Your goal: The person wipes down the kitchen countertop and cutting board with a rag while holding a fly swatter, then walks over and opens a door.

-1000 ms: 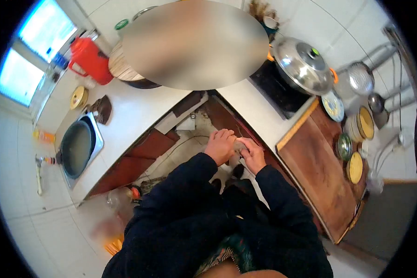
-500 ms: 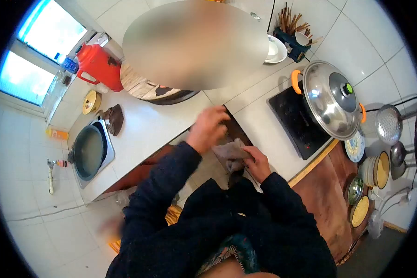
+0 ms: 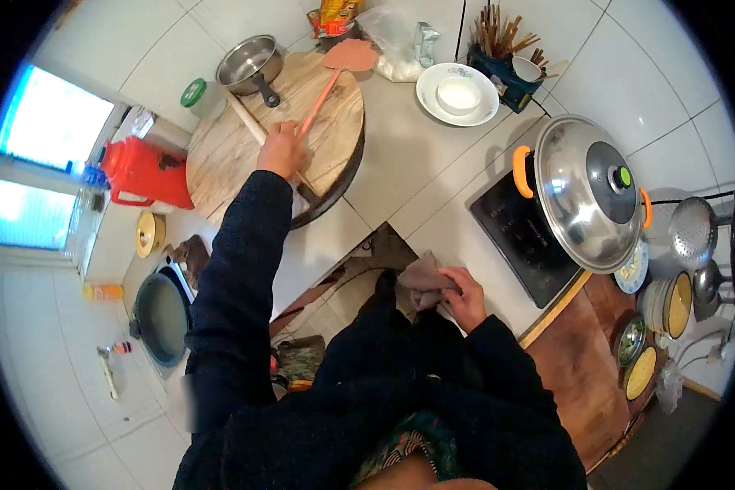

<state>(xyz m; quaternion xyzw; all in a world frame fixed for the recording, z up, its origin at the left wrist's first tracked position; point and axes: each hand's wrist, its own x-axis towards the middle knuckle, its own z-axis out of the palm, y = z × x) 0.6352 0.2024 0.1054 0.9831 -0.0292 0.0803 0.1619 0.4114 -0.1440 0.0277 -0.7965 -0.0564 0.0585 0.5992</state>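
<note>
My left hand (image 3: 282, 150) is over the round wooden board (image 3: 208, 167), its fingers closed at the handle of a pink fly swatter (image 3: 351, 55). The swatter's head rests at the board's far right edge. A pale rolling pin (image 3: 244, 115) lies on the board and runs in beneath the same hand. Low in front of my body, over the gap between the counters, my right hand (image 3: 467, 302) grips a greyish-pink cloth (image 3: 422, 280), which hangs folded from the fingers.
A steel pan (image 3: 249, 64) and a green-lidded jar (image 3: 202, 98) stand behind the board. On the right is a lidded wok (image 3: 576, 200) on a black induction cooker (image 3: 506, 237). A red thermos (image 3: 143, 171) and a basin (image 3: 160, 327) are on the left. A plate (image 3: 433, 110) holds a bowl.
My left hand has moved from near the cloth up and left onto the board, closing at the swatter handle. My right hand still holds the cloth. The view has shifted, and the board area is unblurred.
</note>
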